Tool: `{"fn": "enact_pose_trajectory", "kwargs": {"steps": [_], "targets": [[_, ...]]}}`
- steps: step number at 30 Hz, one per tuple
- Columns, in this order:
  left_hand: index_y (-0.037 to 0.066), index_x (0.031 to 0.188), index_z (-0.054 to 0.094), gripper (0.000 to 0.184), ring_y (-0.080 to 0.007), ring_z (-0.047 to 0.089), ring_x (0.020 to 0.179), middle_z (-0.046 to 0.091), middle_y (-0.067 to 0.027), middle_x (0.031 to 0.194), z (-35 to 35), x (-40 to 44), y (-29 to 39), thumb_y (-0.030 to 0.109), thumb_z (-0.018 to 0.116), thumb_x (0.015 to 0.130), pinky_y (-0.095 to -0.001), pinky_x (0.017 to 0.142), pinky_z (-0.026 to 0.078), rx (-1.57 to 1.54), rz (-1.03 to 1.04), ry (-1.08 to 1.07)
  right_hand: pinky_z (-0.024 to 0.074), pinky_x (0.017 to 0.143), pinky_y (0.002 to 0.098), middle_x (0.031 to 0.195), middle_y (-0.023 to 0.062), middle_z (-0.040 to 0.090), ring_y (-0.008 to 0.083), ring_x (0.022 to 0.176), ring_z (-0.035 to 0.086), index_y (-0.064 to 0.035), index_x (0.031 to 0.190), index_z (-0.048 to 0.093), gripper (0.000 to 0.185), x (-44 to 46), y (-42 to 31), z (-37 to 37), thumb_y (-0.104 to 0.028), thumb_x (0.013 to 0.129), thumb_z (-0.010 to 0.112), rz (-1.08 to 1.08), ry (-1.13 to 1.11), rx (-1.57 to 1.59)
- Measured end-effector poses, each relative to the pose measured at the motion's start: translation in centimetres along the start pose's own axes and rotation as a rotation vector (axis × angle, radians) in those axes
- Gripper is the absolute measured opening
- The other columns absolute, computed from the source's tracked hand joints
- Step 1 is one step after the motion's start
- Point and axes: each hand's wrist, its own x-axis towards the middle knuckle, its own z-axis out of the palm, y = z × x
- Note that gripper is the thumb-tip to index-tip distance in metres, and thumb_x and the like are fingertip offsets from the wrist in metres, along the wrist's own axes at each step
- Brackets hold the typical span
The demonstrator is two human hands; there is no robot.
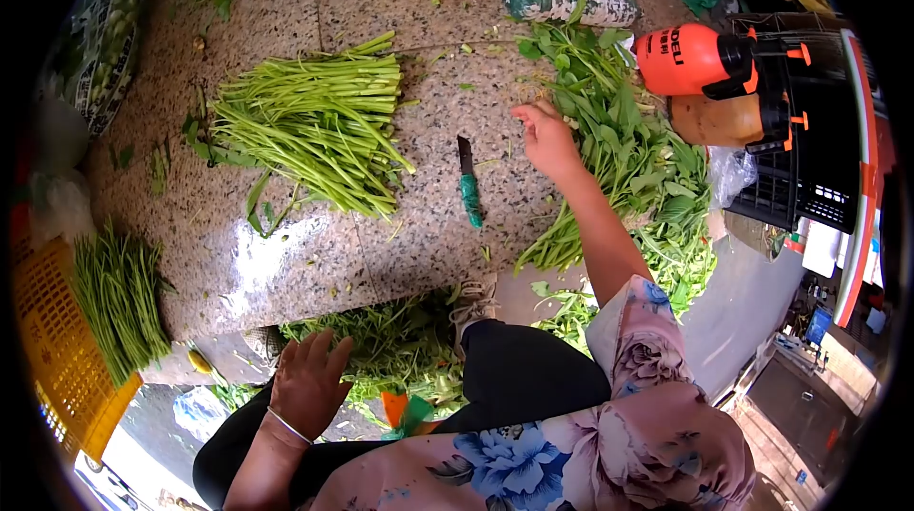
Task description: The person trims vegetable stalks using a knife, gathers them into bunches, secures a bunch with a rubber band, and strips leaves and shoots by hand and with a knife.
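Observation:
My right hand [549, 141] is over the stone counter, its fingers curled in beside a pile of leafy greens [619, 125]. Whatever those fingers hold, if anything, is too small to make out. My left hand [312, 382] hangs in front of the counter's near edge above my lap, fingers spread and holding nothing. Between the piles lies a knife [467, 182] with a dark blade and a green-wrapped handle. Left of the knife rests a heap of trimmed green stems [309, 125], cut ends facing right.
A red spray bottle [690, 59] and a green-and-white wrapped bottle [571, 0] stand or lie at the back right. At the left, a yellow crate [57, 340] is beside a bundle of thin green stalks [116, 306]. Loose leaves [409, 335] lie below the counter.

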Motion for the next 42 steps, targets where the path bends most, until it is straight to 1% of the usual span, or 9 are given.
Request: {"fn": "enact_pose_trajectory", "kwargs": {"steps": [4,6,8,11,22,30,34,37,42], "targets": [[0.010,0.122,0.046,0.061,-0.0292,0.044,0.109,0.044,-0.0135,0.121,-0.1,-0.1,0.0,0.022,0.071,0.068,-0.0401,0.095,0.034,0.004,-0.010,0.010,0.0477,0.072,0.0330,0.090,0.0106,0.061,0.0253,0.080,0.060,-0.0067,0.093,0.062,0.021,-2.7,-0.2,0.4,0.000,0.074,0.055,0.000,-0.110,-0.082],[0.010,0.122,0.046,0.061,-0.0294,0.044,0.109,0.045,-0.0134,0.120,-0.1,0.0,-0.1,0.022,0.071,0.067,-0.0401,0.095,0.034,0.005,-0.012,0.014,0.0474,0.071,0.0315,0.086,0.0103,0.061,0.0230,0.078,0.060,-0.0068,0.094,0.061,0.023,-3.8,-1.4,-0.6,0.002,0.075,0.053,0.129,-0.772,0.033],[0.010,0.122,0.046,0.062,-0.0295,0.045,0.110,0.045,-0.0132,0.120,0.0,-0.1,0.0,0.021,0.071,0.067,-0.0401,0.096,0.034,0.009,-0.011,0.012,0.0471,0.070,0.0315,0.080,0.0097,0.061,0.0215,0.074,0.059,-0.0071,0.094,0.061,0.025,-3.8,-2.6,-1.2,0.004,0.074,0.052,0.234,-0.821,0.111],[0.010,0.122,0.046,0.061,-0.0297,0.044,0.110,0.045,-0.0133,0.119,0.0,0.0,0.0,0.022,0.071,0.067,-0.0399,0.096,0.034,0.000,-0.009,0.007,0.0457,0.071,0.0335,0.094,0.0101,0.057,0.0236,0.079,0.056,-0.0054,0.099,0.058,0.030,-2.2,-2.0,-1.3,0.007,0.073,0.049,-0.042,-0.043,0.073],[0.012,0.122,0.046,0.056,-0.0276,0.044,0.113,0.047,-0.0135,0.120,0.5,-0.3,-0.3,0.028,0.064,0.072,-0.0429,0.096,0.033,0.053,-0.017,0.001,0.0452,0.072,0.0364,0.092,0.0116,0.057,0.0285,0.081,0.056,-0.0029,0.095,0.059,0.022,-4.0,-1.8,0.2,0.001,0.074,0.054,-0.121,-0.057,-0.143],[0.012,0.123,0.046,0.056,-0.0273,0.043,0.114,0.047,-0.0134,0.120,0.5,-0.9,0.1,0.027,0.063,0.072,-0.0426,0.098,0.030,0.045,-0.012,0.012,0.0474,0.063,0.0283,0.085,0.0081,0.063,0.0148,0.072,0.060,-0.0076,0.102,0.061,0.027,-8.0,-5.4,-0.8,-0.010,0.075,0.064,0.341,-0.721,0.341],[0.012,0.123,0.046,0.055,-0.0275,0.043,0.114,0.047,-0.0134,0.120,0.7,-1.1,0.0,0.027,0.063,0.073,-0.0429,0.098,0.030,0.034,-0.011,0.030,0.0461,0.082,0.0296,0.122,0.0094,0.053,0.0167,0.107,0.052,-0.0057,0.130,0.042,0.066,-6.8,-11.0,-3.5,-0.013,0.072,0.072,0.212,-1.488,0.876],[0.011,0.121,0.045,0.058,-0.0285,0.045,0.112,0.046,-0.0134,0.119,0.9,-1.0,-0.1,0.030,0.067,0.071,-0.0430,0.095,0.033,0.068,0.004,0.031,0.0382,0.094,0.0315,0.123,0.0112,0.053,0.0189,0.114,0.049,-0.0019,0.131,0.039,0.079,-7.3,-13.6,-2.9,-0.019,0.065,0.079,-0.182,-1.622,1.272],[0.011,0.120,0.046,0.058,-0.0281,0.045,0.111,0.046,-0.0128,0.118,0.9,-0.9,-0.4,0.030,0.068,0.069,-0.0420,0.093,0.034,0.056,0.014,0.046,0.0349,0.096,0.0307,0.112,0.0116,0.060,0.0175,0.110,0.053,0.0009,0.126,0.046,0.075,-6.6,-14.7,-2.8,-0.021,0.062,0.081,-0.093,-1.898,1.230]]}}
